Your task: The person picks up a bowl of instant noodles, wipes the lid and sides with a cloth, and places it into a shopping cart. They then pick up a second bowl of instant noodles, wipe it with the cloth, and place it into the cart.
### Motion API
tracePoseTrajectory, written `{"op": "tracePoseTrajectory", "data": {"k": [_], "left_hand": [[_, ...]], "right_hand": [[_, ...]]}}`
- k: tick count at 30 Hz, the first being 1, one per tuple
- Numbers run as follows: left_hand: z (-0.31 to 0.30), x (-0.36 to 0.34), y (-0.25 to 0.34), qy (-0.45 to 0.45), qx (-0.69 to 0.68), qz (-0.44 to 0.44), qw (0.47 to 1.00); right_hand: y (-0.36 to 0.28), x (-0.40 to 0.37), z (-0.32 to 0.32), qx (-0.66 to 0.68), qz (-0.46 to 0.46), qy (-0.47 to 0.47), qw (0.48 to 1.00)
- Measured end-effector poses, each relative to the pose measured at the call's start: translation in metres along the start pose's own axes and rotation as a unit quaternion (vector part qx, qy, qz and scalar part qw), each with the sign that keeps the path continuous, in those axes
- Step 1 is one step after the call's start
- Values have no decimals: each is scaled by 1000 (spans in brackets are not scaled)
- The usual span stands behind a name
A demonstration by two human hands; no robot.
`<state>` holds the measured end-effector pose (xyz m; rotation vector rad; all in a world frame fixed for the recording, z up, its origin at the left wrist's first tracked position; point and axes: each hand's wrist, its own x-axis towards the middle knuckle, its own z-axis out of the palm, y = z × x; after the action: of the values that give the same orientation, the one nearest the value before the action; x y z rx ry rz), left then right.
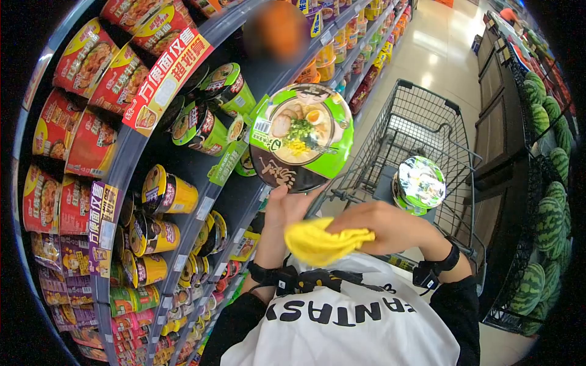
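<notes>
My left hand (pixel 289 204) grips a green and black instant noodle bowl (pixel 299 137) from below, its printed lid tilted toward me. Between the fingers of my right hand (pixel 381 227) is a bunched yellow cloth (pixel 326 241), held just below the bowl and apart from it. The cloth's edge is slightly blurred. A second noodle bowl (pixel 419 185) with a shiny green and white lid sits at the near end of the shopping cart (pixel 421 116), beyond my right forearm. The left fingers are partly hidden behind the bowl.
Shelves on the left hold red noodle buckets (pixel 91 143), green noodle cups (pixel 207 125) and yellow noodle cups (pixel 168 189). A price rail (pixel 201 210) runs close to my left arm. Watermelons (pixel 552 219) fill a black display stand (pixel 497 244) on the right. Tiled aisle floor (pixel 427 39) extends ahead.
</notes>
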<state>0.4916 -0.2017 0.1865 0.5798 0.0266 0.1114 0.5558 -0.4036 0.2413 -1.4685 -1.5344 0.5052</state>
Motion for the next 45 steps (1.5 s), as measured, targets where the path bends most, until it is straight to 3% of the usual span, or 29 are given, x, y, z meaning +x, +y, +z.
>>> {"op": "tracePoseTrajectory", "data": {"k": [3,7,11,14,17,18,20,24,26,28,33,35,38,41,44,45], "left_hand": [[3,-1,2,16,14,17,1000],[-5,-7,1,23,70,51,996],[-18,-17,-6,30,151,66,986],[-21,-21,-8,10,158,62,985],[-34,-21,-6,-25,88,81,993],[-20,-21,-3,-3,2,98,995],[-18,-23,7,31,-8,95,995],[-37,-22,25,5,84,56,995],[-36,-24,27,64,193,32,979],[-47,-27,32,16,203,-33,978],[-65,-41,34,-81,168,-107,977],[-73,-46,32,-55,151,-133,978],[-70,-49,27,-21,64,-127,990],[-68,-51,20,8,-6,-91,996],[-60,-48,19,38,-68,-40,996],[-58,-46,21,0,-66,-47,997]], "right_hand": [[-3,-5,-9,-4,57,-56,997],[-1,-9,-29,24,143,94,985],[4,-7,-26,180,247,227,925],[3,-1,-18,237,235,278,901],[10,-7,-19,197,214,261,921],[8,-7,-21,195,225,251,921],[0,-8,-27,192,245,233,921],[-10,-16,-44,195,290,213,912],[-12,-19,-49,164,285,192,925],[-14,-21,-54,152,293,162,930],[-21,-19,-61,126,318,99,935],[-22,-18,-62,90,341,81,932],[-6,-28,-70,108,258,19,960],[-8,-37,-81,218,227,57,948],[-11,-45,-86,217,241,184,928],[-13,-45,-84,255,246,248,901]]}}
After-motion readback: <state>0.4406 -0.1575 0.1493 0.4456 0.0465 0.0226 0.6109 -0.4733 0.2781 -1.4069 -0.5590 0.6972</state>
